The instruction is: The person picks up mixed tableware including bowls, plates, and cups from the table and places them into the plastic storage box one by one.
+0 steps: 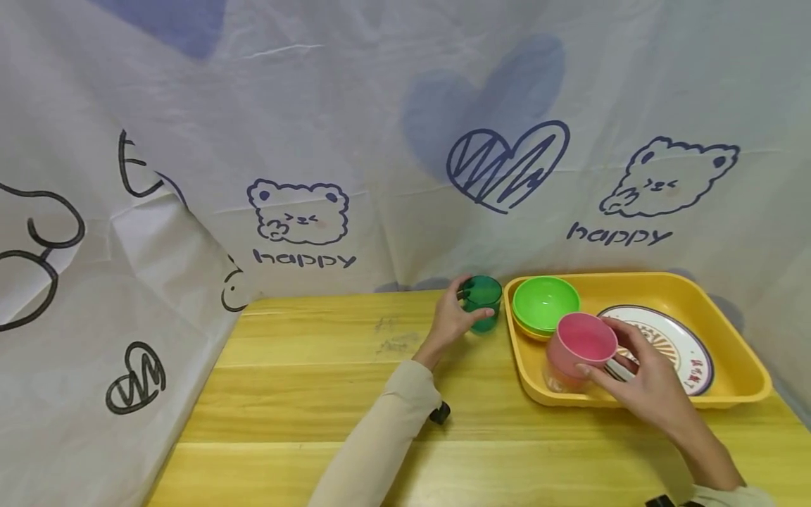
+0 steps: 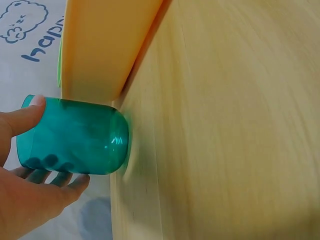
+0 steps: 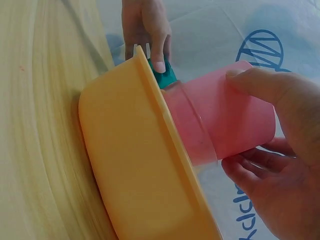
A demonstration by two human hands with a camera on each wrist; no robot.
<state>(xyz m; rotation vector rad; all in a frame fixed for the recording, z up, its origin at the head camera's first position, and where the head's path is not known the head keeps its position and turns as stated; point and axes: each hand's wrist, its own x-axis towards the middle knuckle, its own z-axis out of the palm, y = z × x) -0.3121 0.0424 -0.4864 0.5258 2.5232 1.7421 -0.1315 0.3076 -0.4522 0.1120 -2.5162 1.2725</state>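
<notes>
My left hand grips a see-through green cup, thumb on one side and fingers on the other. The cup is upright on the table, just left of the yellow tray. Over the tray's front left part, my right hand holds a pink cup between thumb and fingers. The pink cup's lower end sits inside a clear cup, whose base is partly hidden behind the tray wall in the right wrist view.
A green bowl is stacked on a yellow one in the tray's back left corner. Right of it lies a white plate with a dark rim and printed pattern. A printed cloth hangs behind the wooden table.
</notes>
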